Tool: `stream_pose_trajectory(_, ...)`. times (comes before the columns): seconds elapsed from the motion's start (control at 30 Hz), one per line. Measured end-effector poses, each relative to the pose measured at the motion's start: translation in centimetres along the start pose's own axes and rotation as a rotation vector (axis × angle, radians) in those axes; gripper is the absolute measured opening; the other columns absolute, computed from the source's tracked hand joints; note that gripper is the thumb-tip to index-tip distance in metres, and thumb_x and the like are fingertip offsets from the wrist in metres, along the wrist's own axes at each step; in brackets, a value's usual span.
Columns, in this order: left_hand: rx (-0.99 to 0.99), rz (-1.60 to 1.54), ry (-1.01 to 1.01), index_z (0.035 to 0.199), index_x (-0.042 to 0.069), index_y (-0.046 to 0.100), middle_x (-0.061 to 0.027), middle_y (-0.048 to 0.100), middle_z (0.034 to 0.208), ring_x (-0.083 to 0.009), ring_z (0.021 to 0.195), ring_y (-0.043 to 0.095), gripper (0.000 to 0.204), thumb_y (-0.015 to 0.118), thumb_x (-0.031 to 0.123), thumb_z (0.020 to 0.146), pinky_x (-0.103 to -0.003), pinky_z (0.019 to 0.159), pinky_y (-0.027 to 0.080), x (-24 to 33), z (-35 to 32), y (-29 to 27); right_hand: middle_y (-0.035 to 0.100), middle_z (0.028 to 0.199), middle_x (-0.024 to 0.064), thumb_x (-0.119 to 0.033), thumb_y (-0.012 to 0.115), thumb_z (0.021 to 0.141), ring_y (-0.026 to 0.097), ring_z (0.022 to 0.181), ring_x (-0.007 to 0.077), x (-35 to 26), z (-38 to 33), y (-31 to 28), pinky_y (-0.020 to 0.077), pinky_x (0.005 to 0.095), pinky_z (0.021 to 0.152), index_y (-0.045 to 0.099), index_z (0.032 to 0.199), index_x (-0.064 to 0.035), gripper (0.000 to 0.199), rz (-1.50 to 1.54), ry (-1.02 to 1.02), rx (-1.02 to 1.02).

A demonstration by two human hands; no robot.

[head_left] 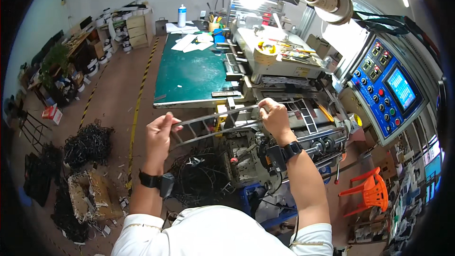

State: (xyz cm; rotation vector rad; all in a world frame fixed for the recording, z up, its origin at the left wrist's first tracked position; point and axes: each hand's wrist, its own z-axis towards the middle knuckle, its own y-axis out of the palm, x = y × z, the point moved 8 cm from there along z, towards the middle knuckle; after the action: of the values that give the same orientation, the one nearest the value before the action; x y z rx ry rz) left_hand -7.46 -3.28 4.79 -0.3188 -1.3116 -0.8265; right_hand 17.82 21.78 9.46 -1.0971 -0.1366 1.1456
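Note:
A grey, ladder-like strip point(215, 115) with rectangular openings is stretched between my two hands, in front of the machine. My left hand point(161, 132) pinches its left end, with the thumb up. At the other end the fingers of my right hand point(276, 117) are closed on the strip, beside the machine's bed. The strip tilts slightly, its right end higher in the picture. A similar dark-edged ladder-like strip point(307, 117) lies on the machine bed to the right of my right hand. Both wrists wear black bands with small devices.
A green-topped table point(189, 83) adjoins the machine point(284, 68) ahead. The blue control panel point(386, 90) stands at right, near an orange plastic chair point(367, 192). Tangled black scrap point(87, 144) and a worn cardboard box point(97, 194) lie on the floor at left.

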Motion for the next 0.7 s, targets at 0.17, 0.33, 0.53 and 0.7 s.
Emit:
stream_pose_trajectory(0.17, 0.012, 0.516, 0.122, 0.1, -0.005, 0.071, -0.0051, 0.073, 0.087, -0.0081, 0.081, 0.063, 0.02, 0.064, 0.014, 0.097, -0.026, 0.074, 0.051, -2.2, -1.0, -2.9, 0.07, 0.085, 0.0152, -0.017, 0.065, 0.086, 0.068, 0.078, 0.0361, -1.6, 0.5, 0.9, 0.0539, 0.0444, 0.071, 0.068, 0.094, -0.0125, 0.01, -0.06, -0.157, 0.07)
stream_pose_trajectory(0.33, -0.194, 0.458, 0.212, 0.109, -0.001, 0.071, -0.011, 0.074, 0.092, -0.0142, 0.085, 0.069, 0.02, 0.063, 0.012, 0.097, -0.028, 0.075, 0.053, -0.8, -1.9, 4.7, 0.07, 0.085, 0.0147, -0.009, 0.068, 0.085, 0.069, 0.08, 0.0337, -2.9, 0.1, 1.2, 0.055, 0.0369, 0.069, 0.068, 0.098, -0.0094, 0.013, 0.162, -0.25, -0.034)
stream_pose_trajectory(0.53, -0.405, 0.507, 0.453, 0.125, -0.002, 0.06, -0.0238, 0.065, 0.118, -0.0395, 0.101, 0.066, 0.033, 0.057, 0.01, 0.095, -0.037, 0.091, 0.051, -0.9, -1.2, 16.4, 0.071, 0.09, 0.0141, -0.007, 0.068, 0.085, 0.07, 0.082, 0.0329, -2.5, -0.1, 0.3, 0.0549, 0.0356, 0.07, 0.068, 0.102, -0.008, 0.017, 0.274, -0.256, -0.04)
stream_pose_trajectory(0.7, -0.47, 0.216, 0.153, 0.118, -0.003, 0.064, -0.017, 0.071, 0.1, -0.0216, 0.089, 0.068, 0.03, 0.058, 0.019, 0.099, -0.032, 0.081, 0.052, -6.2, 1.1, 19.3, 0.07, 0.089, 0.017, -0.017, 0.068, 0.086, 0.069, 0.084, 0.0358, -3.2, -0.1, 0.6, 0.0546, 0.0397, 0.074, 0.068, 0.102, -0.0084, 0.018, 0.398, -0.235, -0.098)
